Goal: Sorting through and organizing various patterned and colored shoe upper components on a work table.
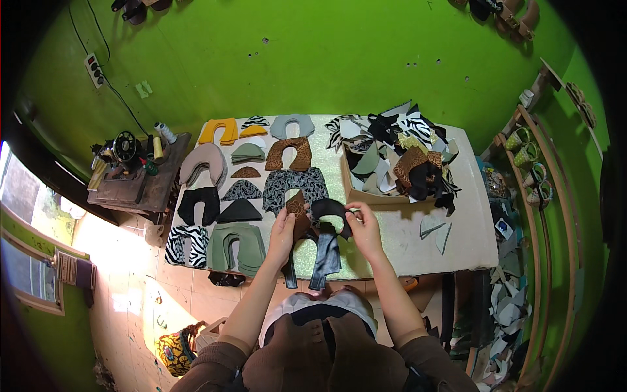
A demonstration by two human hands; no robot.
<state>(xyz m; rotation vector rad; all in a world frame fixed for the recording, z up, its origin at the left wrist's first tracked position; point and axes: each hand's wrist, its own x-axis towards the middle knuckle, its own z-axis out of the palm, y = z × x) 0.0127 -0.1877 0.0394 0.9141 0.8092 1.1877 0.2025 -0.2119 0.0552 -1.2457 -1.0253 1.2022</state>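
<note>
My left hand [282, 234] pinches a brown patterned fabric piece [298, 208] above the table's near side. A black U-shaped piece [330, 208] is gripped at its right end by my right hand [366, 234], its left end close to the brown piece. Below and between my hands is a shiny black U-shaped piece [328, 253], with its ends near the front edge. Just beyond them lies a grey-and-black patterned U-shaped stack [294, 186]. To the left are an olive-green U-shaped stack [243, 250] and black half-moon pieces [240, 211].
More cut pieces, such as a yellow stack [219, 130] and zebra-striped pieces [187, 246], cover the table's left. A box [372, 197] heaped with scraps stands right of centre, near loose grey-green offcuts [437, 232]. A sewing machine [125, 149] is at far left, a wooden rack [555, 196] at right.
</note>
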